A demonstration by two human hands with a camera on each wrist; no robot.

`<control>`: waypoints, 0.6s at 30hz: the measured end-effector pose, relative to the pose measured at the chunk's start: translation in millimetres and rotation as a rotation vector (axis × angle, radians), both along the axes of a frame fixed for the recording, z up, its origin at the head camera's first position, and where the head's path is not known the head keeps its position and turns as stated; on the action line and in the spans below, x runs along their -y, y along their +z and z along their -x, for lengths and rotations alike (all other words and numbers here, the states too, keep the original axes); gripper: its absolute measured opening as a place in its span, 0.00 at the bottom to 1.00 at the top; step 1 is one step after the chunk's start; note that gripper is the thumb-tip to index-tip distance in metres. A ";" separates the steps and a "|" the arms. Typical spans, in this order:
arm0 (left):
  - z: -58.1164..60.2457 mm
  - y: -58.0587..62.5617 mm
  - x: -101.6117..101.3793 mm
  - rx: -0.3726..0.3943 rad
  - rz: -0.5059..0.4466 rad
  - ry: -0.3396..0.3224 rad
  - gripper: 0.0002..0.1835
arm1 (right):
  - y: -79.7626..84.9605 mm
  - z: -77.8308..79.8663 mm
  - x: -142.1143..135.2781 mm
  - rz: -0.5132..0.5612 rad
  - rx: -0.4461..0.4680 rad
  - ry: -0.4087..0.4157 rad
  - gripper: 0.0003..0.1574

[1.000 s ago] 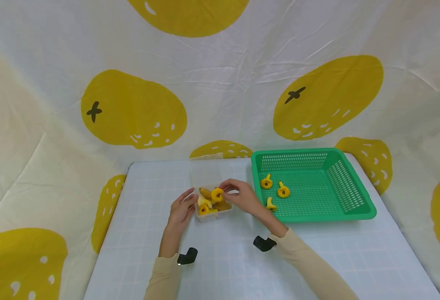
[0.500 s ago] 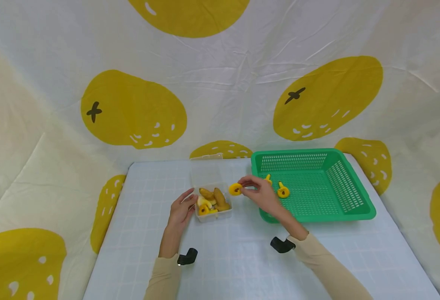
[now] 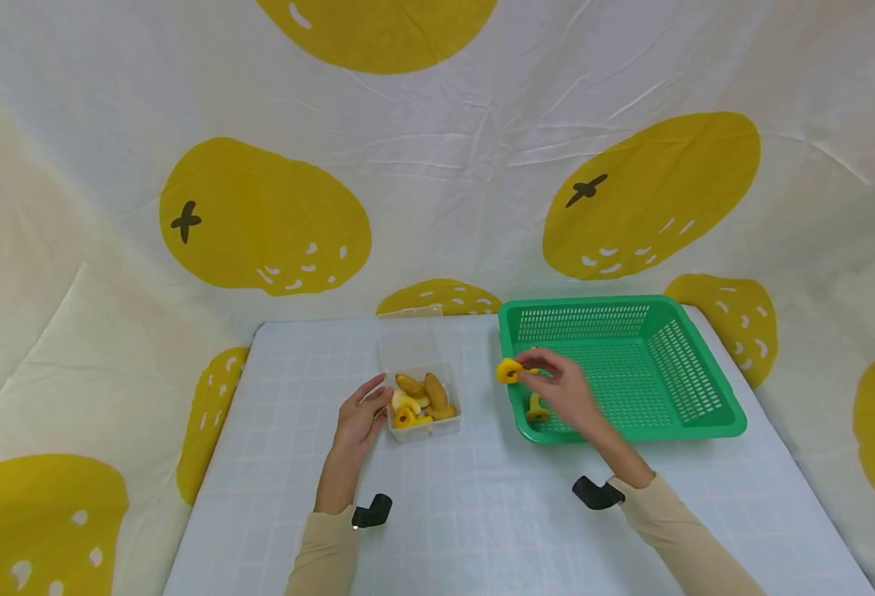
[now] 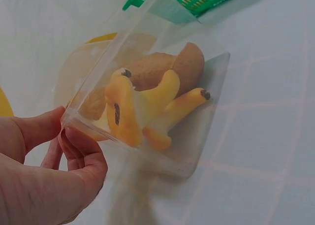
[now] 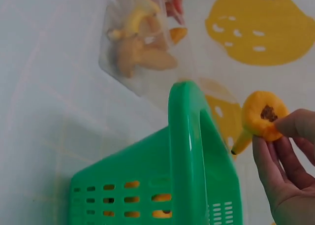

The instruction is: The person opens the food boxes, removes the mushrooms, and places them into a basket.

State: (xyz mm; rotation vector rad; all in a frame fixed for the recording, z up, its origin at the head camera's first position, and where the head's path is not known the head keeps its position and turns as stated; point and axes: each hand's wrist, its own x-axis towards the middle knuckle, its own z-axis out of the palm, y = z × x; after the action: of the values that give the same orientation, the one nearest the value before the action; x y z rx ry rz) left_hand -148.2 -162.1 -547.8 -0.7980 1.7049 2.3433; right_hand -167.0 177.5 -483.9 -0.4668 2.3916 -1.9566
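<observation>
My left hand (image 3: 360, 418) pinches the left edge of a small clear plastic box (image 3: 444, 426), thumb and fingers meeting at its rim in the left wrist view. Inside lie yellow toy mushrooms (image 4: 123, 112) with flared caps and several brown elongated pieces (image 3: 435, 392). My right hand (image 3: 564, 396) pinches another yellow mushroom (image 5: 253, 109) by its cap, the stem pointing away and down in the right wrist view. In the head view this mushroom overlaps the left rim of a green plastic basket (image 3: 634, 433). Below the hand, a mushroom (image 3: 536, 410) lies in the basket; others are mostly hidden.
The box's clear lid (image 3: 410, 343) stands open at the back. Box and basket rest side by side on a table (image 3: 444, 521) with a pale checked cloth, a gap between them. A white curtain (image 3: 444, 190) with large yellow fruit prints hangs behind.
My right hand has lifted the yellow mushroom out of the box and carried it right to the basket's left edge. My left hand stays at the box.
</observation>
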 end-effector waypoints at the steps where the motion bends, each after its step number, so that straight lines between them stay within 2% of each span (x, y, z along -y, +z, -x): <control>1: -0.1 -0.1 -0.1 0.001 0.001 0.001 0.24 | -1.0 -0.3 -3.9 0.000 -0.010 0.000 0.14; 12: -1.0 -0.8 0.7 0.002 -0.006 0.001 0.23 | -14.4 -6.8 -41.7 -0.097 -0.060 -0.051 0.14; 18: -1.2 -0.9 0.3 -0.001 -0.016 0.003 0.23 | -20.4 -12.6 -57.3 -0.209 -0.090 -0.070 0.15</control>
State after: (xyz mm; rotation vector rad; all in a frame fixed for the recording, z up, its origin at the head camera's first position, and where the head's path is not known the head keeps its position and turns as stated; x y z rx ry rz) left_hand -147.0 -162.4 -548.8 -0.7976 1.6843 2.3566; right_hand -154.4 234.9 -504.3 -0.4779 2.6650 -1.7171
